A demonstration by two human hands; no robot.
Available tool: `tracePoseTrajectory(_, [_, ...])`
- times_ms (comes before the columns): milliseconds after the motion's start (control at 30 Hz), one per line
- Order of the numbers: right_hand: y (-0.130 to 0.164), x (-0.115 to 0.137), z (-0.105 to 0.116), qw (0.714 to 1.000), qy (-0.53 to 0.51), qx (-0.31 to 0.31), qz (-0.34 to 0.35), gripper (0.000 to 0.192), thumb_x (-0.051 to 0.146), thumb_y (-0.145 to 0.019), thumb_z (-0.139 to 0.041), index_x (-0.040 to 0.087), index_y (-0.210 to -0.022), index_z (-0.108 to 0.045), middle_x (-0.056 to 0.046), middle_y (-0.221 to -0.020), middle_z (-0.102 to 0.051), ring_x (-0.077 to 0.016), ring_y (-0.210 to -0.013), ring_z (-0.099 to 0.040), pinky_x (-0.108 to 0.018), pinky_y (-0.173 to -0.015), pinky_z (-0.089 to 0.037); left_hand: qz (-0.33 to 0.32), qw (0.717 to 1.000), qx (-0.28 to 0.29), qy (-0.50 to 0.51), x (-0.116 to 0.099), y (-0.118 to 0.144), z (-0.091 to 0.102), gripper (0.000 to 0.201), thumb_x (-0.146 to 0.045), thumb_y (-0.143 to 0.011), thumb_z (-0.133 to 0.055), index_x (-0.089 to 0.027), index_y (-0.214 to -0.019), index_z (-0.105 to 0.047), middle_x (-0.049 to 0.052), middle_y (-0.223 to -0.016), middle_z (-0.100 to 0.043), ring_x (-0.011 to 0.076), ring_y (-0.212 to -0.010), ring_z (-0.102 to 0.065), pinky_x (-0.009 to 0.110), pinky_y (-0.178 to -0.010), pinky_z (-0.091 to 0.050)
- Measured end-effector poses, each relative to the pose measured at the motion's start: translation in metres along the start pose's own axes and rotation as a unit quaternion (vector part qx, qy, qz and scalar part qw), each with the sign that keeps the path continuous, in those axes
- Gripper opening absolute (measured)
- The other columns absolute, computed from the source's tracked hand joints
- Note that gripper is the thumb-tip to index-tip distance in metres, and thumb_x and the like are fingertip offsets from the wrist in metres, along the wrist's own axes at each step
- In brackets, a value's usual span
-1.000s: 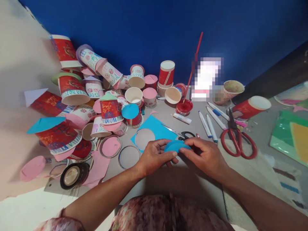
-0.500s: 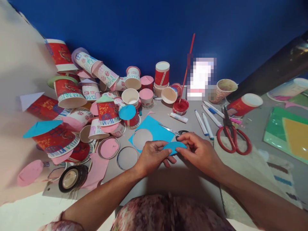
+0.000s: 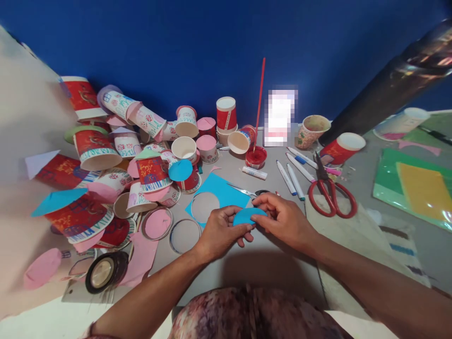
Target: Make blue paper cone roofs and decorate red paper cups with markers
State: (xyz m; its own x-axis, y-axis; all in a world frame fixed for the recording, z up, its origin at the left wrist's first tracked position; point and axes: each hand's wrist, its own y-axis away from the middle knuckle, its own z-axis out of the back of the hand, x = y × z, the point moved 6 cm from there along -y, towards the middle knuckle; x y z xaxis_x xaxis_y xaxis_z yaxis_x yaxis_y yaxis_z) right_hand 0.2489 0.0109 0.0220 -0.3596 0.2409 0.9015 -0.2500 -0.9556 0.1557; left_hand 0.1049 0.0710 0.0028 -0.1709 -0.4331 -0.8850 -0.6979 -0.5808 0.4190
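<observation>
Both my hands pinch a blue paper piece (image 3: 248, 215) with a rounded upper edge; it looks like a folded or bent disc. My left hand (image 3: 223, 231) grips its left side, thumb in front and fingers behind. My right hand (image 3: 282, 217) holds the right side between thumb and fingers. Just beyond lies a blue paper sheet (image 3: 226, 190) with a round hole cut in it. Small scissors (image 3: 243, 189) rest on that sheet, their dark handles partly behind my right hand. Left of my hands are a cardboard ring (image 3: 184, 236) and a ring around pink paper (image 3: 156, 224).
Decorated paper cups (image 3: 95, 146) pile up on the left. Behind stand a red paint pot (image 3: 255, 157) with a brush and a blurred bright rectangle (image 3: 280, 117). Markers (image 3: 290, 178) and red-handled scissors (image 3: 332, 193) lie right. A tape roll (image 3: 106, 271) sits front left.
The view has shifted slightly, so most things appear a little further left. Both hands keep hold of the blue paper, which now looks more bent over.
</observation>
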Motion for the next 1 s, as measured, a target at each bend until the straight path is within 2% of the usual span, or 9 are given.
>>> tracePoseTrajectory(333, [-0.0003, -0.0033, -0.0032, 1.000, -0.008, 0.010, 0.008, 0.023, 0.029, -0.083, -0.067, 0.021, -0.105, -0.063, 0.003, -0.073, -0.070, -0.0134, -0.056, -0.064, -0.026, -0.057, -0.048, -0.009, 0.999, -0.001, -0.032, -0.0048, 0.0001, -0.0014, 0.040, -0.035, -0.069, -0.087, -0.007, -0.095, -0.073, 0.007, -0.071, -0.074, 0.0152, -0.055, -0.068, 0.022, -0.047, -0.053])
tracePoseTrajectory(600, [-0.0011, -0.0013, -0.0028, 1.000, -0.007, 0.015, 0.003, 0.022, 0.029, -0.083, -0.067, 0.021, -0.103, -0.064, 0.003, -0.071, -0.070, -0.0135, -0.057, -0.064, -0.025, -0.057, -0.046, -0.007, 0.999, 0.005, -0.035, -0.0035, 0.0004, -0.0015, 0.035, -0.035, -0.073, -0.084, -0.009, -0.095, -0.074, 0.011, -0.082, -0.077, 0.0142, -0.056, -0.069, 0.022, -0.048, -0.053])
tracePoseTrajectory(867, [-0.0003, -0.0002, -0.0026, 0.999, 0.035, 0.010, 0.026, 0.022, 0.030, -0.083, -0.068, 0.020, -0.103, -0.068, 0.002, -0.076, -0.071, -0.0135, -0.063, -0.061, -0.025, -0.060, -0.044, 0.000, 0.999, -0.017, -0.030, -0.0027, 0.0008, -0.0031, 0.033, -0.027, -0.071, -0.082, -0.011, -0.097, -0.068, 0.007, -0.075, -0.075, 0.0169, -0.063, -0.072, 0.022, -0.051, -0.054])
tracePoseTrajectory(1000, [0.0018, 0.0042, -0.0043, 0.998, 0.043, 0.013, 0.034, 0.020, 0.028, -0.083, -0.067, 0.020, -0.101, -0.068, 0.004, -0.068, -0.066, -0.0113, -0.057, -0.054, -0.023, -0.055, -0.039, 0.000, 0.998, -0.043, -0.052, -0.0001, 0.0022, -0.0037, 0.030, -0.019, -0.071, -0.075, -0.015, -0.098, -0.063, 0.002, -0.072, -0.073, 0.0150, -0.059, -0.070, 0.022, -0.053, -0.054])
